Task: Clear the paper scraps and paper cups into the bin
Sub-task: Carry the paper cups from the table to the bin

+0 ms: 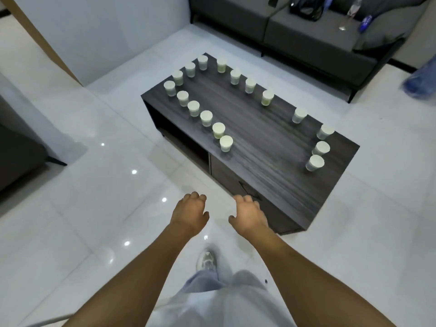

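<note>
Several white paper cups stand upside down along the edges of a dark wooden coffee table (254, 138); the nearest of the left row is a cup (226, 143), and a cup (315, 163) ends the right row. My left hand (190, 214) and my right hand (249, 214) hang in front of me above the floor, short of the table's near corner. Both hold nothing, with fingers loosely curled. No bin and no paper scraps are in view.
A grey sofa (306, 36) with a black bag and bottles stands behind the table. A dark seat (18, 156) sits at the left. A blue blurred object (420, 81) lies at the right edge. Glossy white tile floor surrounds the table; my shoe (207, 260) steps forward.
</note>
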